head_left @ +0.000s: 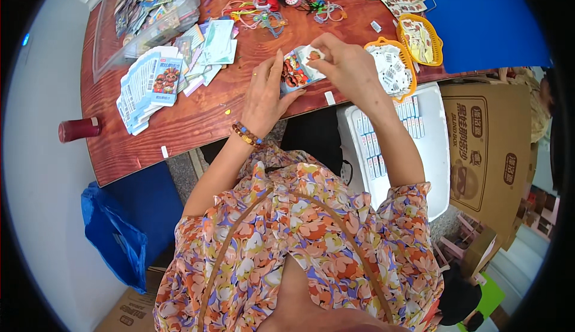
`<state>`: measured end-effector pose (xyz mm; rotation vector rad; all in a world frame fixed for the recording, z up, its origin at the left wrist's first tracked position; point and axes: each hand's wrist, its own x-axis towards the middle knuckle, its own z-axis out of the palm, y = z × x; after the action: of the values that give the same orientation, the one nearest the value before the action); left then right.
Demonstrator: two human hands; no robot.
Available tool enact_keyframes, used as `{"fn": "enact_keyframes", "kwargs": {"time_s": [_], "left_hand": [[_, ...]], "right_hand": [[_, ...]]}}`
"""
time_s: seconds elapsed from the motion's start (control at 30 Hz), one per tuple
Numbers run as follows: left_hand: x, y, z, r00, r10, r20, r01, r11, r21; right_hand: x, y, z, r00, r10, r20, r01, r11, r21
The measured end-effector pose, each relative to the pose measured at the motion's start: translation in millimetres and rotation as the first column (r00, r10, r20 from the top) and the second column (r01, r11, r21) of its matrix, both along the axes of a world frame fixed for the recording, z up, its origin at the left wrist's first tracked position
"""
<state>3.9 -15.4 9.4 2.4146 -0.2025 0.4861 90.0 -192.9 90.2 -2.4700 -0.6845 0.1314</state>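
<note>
Above the table's front edge, my left hand (263, 95) grips a small printed box (294, 76) with cartoon figures in red, blue and white, its thumb along the lower side and its fingers behind. My right hand (350, 71) is closed in a pinch on a small white piece with a brown picture (312, 55), held at the top right of the box. Whether the piece is partly inside the box I cannot tell. To the right of that hand stands an orange basket (413, 74) of small white printed packets.
Fanned flat blue-and-white cartons (139, 89) and loose cards (218, 41) lie at left, before a clear plastic bin (193, 17). Colourful cords and trinkets (281, 2) lie at the back. A second orange basket (439, 47), a white foam tray of small boxes (440, 152) and a large carton (509, 170) are at right.
</note>
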Motion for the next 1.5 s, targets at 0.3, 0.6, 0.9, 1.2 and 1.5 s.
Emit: {"fn": "enact_keyframes", "kwargs": {"time_s": [0.3,0.6,0.9,1.2,1.5], "left_hand": [[-2.6,10.4,-0.7,0.995,0.081,-0.053,-0.089,0.979,-0.181],[1.7,1.9,-6.4,0.991,0.131,0.008,-0.125,0.964,-0.233],[-3.0,-3.0,-6.7,0.991,0.132,0.008,-0.128,0.972,-0.199],[-9.7,30.5,9.5,0.991,-0.128,-0.023,0.052,0.550,-0.834],[-29.8,49.5,28.6,0.967,-0.237,-0.095,0.091,0.669,-0.737]], "right_hand": [[-31.2,9.9,-2.2,0.970,-0.120,0.210,0.038,0.933,0.359],[-56.8,34.1,-53.8,0.911,-0.178,0.373,-0.020,0.882,0.470],[-49.9,49.1,-70.6,0.944,-0.204,0.260,0.033,0.841,0.540],[-38.7,27.4,-54.4,0.935,0.157,-0.319,0.196,0.520,0.831],[-30.1,19.8,-54.3,0.933,0.298,-0.203,-0.052,0.668,0.743]]}}
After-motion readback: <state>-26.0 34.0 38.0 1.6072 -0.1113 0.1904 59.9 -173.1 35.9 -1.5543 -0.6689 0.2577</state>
